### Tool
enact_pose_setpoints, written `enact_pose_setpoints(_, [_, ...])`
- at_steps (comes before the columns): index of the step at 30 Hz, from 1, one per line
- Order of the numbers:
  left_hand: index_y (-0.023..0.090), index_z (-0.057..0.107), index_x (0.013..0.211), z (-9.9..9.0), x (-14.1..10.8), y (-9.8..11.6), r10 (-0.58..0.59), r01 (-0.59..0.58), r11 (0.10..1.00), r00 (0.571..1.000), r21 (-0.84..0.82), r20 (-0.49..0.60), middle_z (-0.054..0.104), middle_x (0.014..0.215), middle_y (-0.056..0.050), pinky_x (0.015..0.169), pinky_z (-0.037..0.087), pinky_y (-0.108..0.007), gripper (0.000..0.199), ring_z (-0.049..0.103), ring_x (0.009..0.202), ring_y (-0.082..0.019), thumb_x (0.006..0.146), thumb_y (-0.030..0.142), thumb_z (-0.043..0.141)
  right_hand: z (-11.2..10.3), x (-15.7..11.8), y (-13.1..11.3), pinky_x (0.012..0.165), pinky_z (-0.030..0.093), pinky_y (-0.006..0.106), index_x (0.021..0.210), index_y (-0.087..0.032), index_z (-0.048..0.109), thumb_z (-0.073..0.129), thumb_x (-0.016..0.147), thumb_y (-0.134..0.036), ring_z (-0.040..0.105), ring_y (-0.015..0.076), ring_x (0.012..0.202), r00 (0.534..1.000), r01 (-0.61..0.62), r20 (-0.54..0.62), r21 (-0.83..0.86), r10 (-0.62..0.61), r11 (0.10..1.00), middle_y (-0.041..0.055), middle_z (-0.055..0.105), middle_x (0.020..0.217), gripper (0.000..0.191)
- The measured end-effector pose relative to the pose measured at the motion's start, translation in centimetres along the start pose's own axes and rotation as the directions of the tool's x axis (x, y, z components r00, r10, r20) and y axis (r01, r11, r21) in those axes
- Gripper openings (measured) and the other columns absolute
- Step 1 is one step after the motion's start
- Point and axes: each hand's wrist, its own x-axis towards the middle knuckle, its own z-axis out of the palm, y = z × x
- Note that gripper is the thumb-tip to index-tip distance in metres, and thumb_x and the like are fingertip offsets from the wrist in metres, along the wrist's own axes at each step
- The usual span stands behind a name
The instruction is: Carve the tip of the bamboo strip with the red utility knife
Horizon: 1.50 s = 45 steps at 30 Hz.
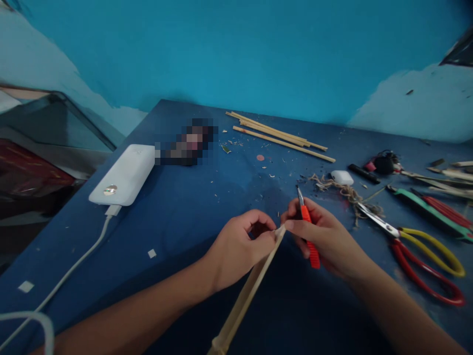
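Observation:
A split length of bamboo (242,308) slants up from the bottom edge toward the middle, a raised node showing near its lower end. My left hand (234,249) is closed around its upper end, thumb and fingers pinching close to the tip. My right hand (332,241) holds a utility knife with a red-orange handle (310,239), its blade pointing up and away. The thumb and a fingertip of that same hand also touch the bamboo's tip. Some of my right fingers are hidden behind the knife and the hand.
Several thin bamboo sticks (284,143) lie near the wall. Scissors (417,251) with red and yellow handles, tangled twine (325,182), a white case (342,177) and green-handled pliers (428,212) are at right. A white power bank (123,175) with a cable (83,259) lies left.

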Motion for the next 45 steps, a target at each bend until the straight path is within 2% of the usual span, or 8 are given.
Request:
enact_pose_setpoints(8, [0.02, 0.055, 0.079, 0.0, 0.0, -0.4, 0.072, -0.068, 0.995, 0.996, 0.067, -0.048, 0.05, 0.062, 0.006, 0.051, 0.036, -0.016, 0.006, 0.043, 0.055, -0.006, 0.081, 0.025, 0.055, -0.1, 0.0, 0.1, 0.034, 0.032, 0.012, 0.086, -0.023, 0.052, 0.067, 0.079, -0.022, 0.044, -0.0011, 0.035, 1.0, 0.007, 0.003, -0.007, -0.007, 1.0, -0.0051, 0.061, 0.082, 0.017])
enact_pose_setpoints(13, [0.019, 0.058, 0.074, 0.0, -0.1, -0.2, 0.236, -0.203, 0.94, 0.967, 0.273, -0.096, 0.054, 0.069, 0.005, 0.055, 0.038, -0.017, 0.007, 0.046, 0.056, -0.006, 0.079, 0.018, 0.053, 0.1, 0.0, 0.0, 0.033, 0.032, 0.014, 0.086, -0.023, 0.051, 0.067, 0.077, -0.024, 0.043, 0.0001, 0.035, 1.0, -0.013, 0.0, -0.025, 0.013, 1.0, -0.0048, 0.06, 0.083, 0.018])
enact_pose_setpoints(18, [0.019, 0.059, 0.072, -0.1, -0.1, 0.0, 0.349, -0.282, 0.854, 0.934, 0.438, -0.079, 0.055, 0.071, 0.005, 0.06, 0.038, -0.018, 0.01, 0.049, 0.062, -0.007, 0.077, 0.014, 0.053, 0.2, -0.1, -0.1, 0.034, 0.033, 0.016, 0.085, -0.023, 0.051, 0.067, 0.077, -0.025, 0.043, 0.0013, 0.035, 1.0, -0.019, -0.01, -0.048, 0.018, 0.999, -0.0052, 0.06, 0.082, 0.018])
enact_pose_setpoints(31, [0.019, 0.055, 0.069, -0.3, -0.1, 0.2, 0.35, -0.283, 0.813, 0.936, 0.509, -0.039, 0.054, 0.069, 0.005, 0.059, 0.037, -0.017, 0.01, 0.049, 0.061, -0.007, 0.077, 0.013, 0.052, 0.3, -0.1, 0.0, 0.033, 0.033, 0.015, 0.086, -0.023, 0.052, 0.067, 0.076, -0.027, 0.042, 0.0013, 0.035, 0.999, -0.042, -0.031, -0.076, 0.039, 0.996, -0.0055, 0.06, 0.079, 0.019])
enact_pose_setpoints(35, [0.018, 0.054, 0.067, -0.2, -0.2, 0.3, 0.341, -0.279, 0.838, 0.939, 0.469, -0.05, 0.052, 0.068, 0.006, 0.056, 0.036, -0.017, 0.011, 0.046, 0.059, -0.006, 0.076, 0.012, 0.051, 0.3, -0.1, 0.0, 0.032, 0.034, 0.015, 0.086, -0.023, 0.052, 0.068, 0.075, -0.027, 0.042, 0.0015, 0.035, 0.998, -0.048, -0.039, -0.084, 0.045, 0.995, -0.0056, 0.06, 0.08, 0.02])
enact_pose_setpoints(39, [0.019, 0.051, 0.072, -0.4, 0.0, 0.5, 0.237, -0.188, 0.947, 0.957, 0.262, -0.169, 0.048, 0.064, 0.007, 0.049, 0.035, -0.017, 0.009, 0.042, 0.052, -0.006, 0.081, 0.018, 0.049, 0.3, -0.1, 0.0, 0.033, 0.033, 0.015, 0.087, -0.023, 0.051, 0.067, 0.075, -0.026, 0.042, 0.0011, 0.035, 0.999, -0.047, -0.027, -0.073, 0.045, 0.996, -0.0047, 0.059, 0.081, 0.02])
enact_pose_setpoints(42, [0.02, 0.049, 0.077, -0.6, 0.5, 0.4, 0.143, -0.12, 0.987, 0.959, 0.106, -0.246, 0.047, 0.061, 0.007, 0.05, 0.036, -0.018, 0.011, 0.042, 0.051, -0.007, 0.086, 0.025, 0.045, 0.3, 0.0, -0.1, 0.033, 0.034, 0.016, 0.086, -0.022, 0.05, 0.067, 0.075, -0.025, 0.041, 0.0011, 0.034, 0.999, -0.044, -0.021, -0.084, 0.043, 0.996, -0.0035, 0.06, 0.082, 0.02])
enact_pose_setpoints(45, [0.019, 0.048, 0.075, -0.9, 1.0, 0.1, 0.099, -0.096, 0.995, 0.966, 0.024, -0.237, 0.047, 0.059, 0.006, 0.051, 0.038, -0.02, 0.02, 0.044, 0.052, -0.008, 0.088, 0.034, 0.043, 0.3, 0.0, -0.2, 0.033, 0.034, 0.016, 0.085, -0.022, 0.05, 0.066, 0.076, -0.025, 0.042, 0.0007, 0.034, 0.999, -0.038, -0.009, -0.083, 0.037, 0.996, -0.0035, 0.06, 0.082, 0.019])
